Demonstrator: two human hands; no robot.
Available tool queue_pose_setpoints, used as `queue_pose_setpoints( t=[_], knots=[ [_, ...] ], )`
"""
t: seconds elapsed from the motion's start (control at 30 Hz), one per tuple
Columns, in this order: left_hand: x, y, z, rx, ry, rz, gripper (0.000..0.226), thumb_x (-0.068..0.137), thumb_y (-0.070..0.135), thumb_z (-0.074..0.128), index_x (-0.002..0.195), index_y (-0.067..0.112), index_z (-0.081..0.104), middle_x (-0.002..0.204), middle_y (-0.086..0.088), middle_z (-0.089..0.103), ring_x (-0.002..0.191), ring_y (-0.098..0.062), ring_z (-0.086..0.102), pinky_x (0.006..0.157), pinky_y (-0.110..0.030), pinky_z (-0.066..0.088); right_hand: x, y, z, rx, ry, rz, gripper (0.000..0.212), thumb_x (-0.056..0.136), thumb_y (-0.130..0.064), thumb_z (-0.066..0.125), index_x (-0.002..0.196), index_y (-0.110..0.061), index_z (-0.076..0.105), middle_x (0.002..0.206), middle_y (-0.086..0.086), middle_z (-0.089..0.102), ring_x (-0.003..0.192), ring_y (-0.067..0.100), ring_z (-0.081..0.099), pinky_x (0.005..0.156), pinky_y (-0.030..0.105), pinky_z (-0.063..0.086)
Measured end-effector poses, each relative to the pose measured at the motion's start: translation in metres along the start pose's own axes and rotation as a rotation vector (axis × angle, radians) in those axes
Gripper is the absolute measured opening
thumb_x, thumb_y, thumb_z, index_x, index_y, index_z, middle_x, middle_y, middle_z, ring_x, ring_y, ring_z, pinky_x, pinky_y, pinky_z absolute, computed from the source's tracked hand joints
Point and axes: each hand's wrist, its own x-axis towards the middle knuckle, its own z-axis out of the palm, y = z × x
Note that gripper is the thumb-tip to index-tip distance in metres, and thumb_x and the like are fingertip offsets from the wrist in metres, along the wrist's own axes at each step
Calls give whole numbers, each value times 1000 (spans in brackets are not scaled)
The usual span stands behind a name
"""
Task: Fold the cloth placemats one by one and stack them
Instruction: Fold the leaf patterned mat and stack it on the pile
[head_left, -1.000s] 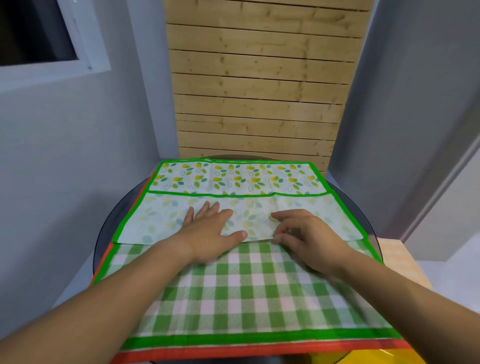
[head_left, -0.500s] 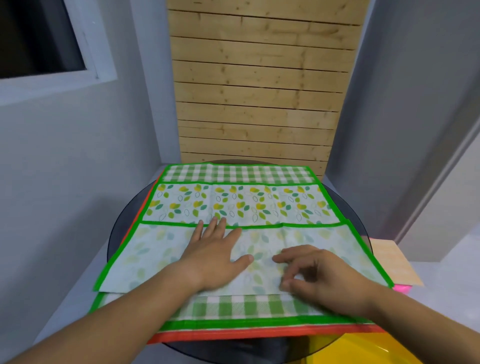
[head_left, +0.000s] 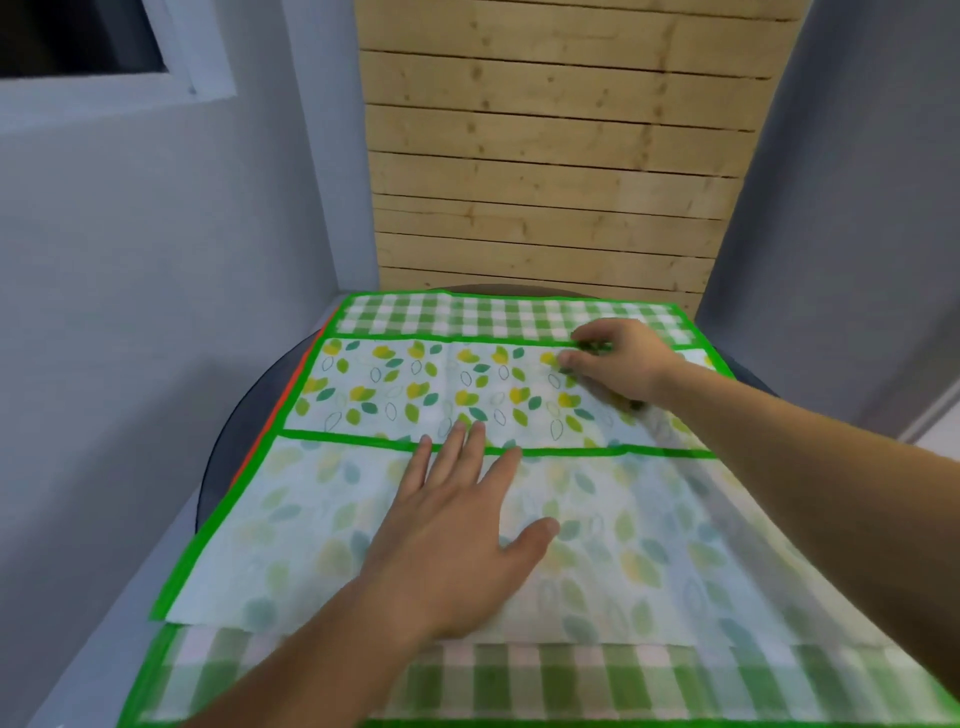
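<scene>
Item: leaf mat, topmost of the pile, lying under both your hands with its near flap turned over, pale side up. Left hand: released, flat on that flap, fingertips reaching the flap's green edge. Right hand: beyond and to the right of the left, fingers curled and apparently pinching the mat's far green border. Hazards, as judged: the pinch may also catch the checked mat just beyond your right fingertips, so that both layers come over together; if the left palm lifts early the flap may slide and the fold land askew; a sideways pull may shift the lower mats, including the red-edged one left of your left hand. Edges and room: the mats' corners overhang the round table; its rim curves away to the left of your left hand, a grey wall stands near on that side, and wooden slats rise close beyond your right hand. Bring the fold towards you.
</scene>
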Motion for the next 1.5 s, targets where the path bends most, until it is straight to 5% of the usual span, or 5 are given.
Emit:
queue_pose_setpoints(
  t=[0.17, 0.43, 0.77, 1.07, 1.5],
  knots=[
    [0, -1, 1, -13, 7, 3, 83, 94, 76, 16, 159, 34, -12, 162, 5, -32, 144, -7, -38, 123, -40, -15, 26, 1, 2, -16, -9, -15, 52, 75, -55, 78, 113, -22, 63, 85, -1, 68, 59, 18, 65, 55, 26, 52],
    [0, -1, 3, 10, 3, 17, 83, 94, 75, 15, 159, 32, -13, 162, 2, -32, 145, -10, -37, 124, -41, -14, 20, -15, -20, -73, 83, -134, 33, 80, -46, 77, 84, -14, 70, 70, 1, 55, 63, 16, 49, 59, 29, 41],
    [-16, 17, -32, 124, 274, 145, 69, 103, 55, 16, 161, 20, 5, 168, -6, -15, 153, -18, -23, 122, -39, -14, -76, -75, -79, -328, 114, -320, 21, 90, -46, 63, 86, -28, 71, 83, -13, 68, 87, 16, 62, 94, 42, 46],
    [-61, 31, -71, 175, 479, 392, 56, 96, 44, 44, 144, 15, 46, 161, -13, 32, 152, -27, 23, 123, -42, 12, -198, -59, -69, -277, -8, -404, 8, 84, -36, 75, 82, -29, 73, 92, -10, 68, 90, 10, 61, 86, 36, 50],
    [-60, 5, -25, 189, -239, 306, 62, 101, 66, 16, 157, 48, -5, 166, 10, -20, 149, -10, -30, 123, -43, -17, -246, 10, -2, -99, -70, -363, 5, 88, -35, 69, 85, -34, 73, 119, -18, 58, 117, 0, 45, 103, 26, 38]
  ],
)
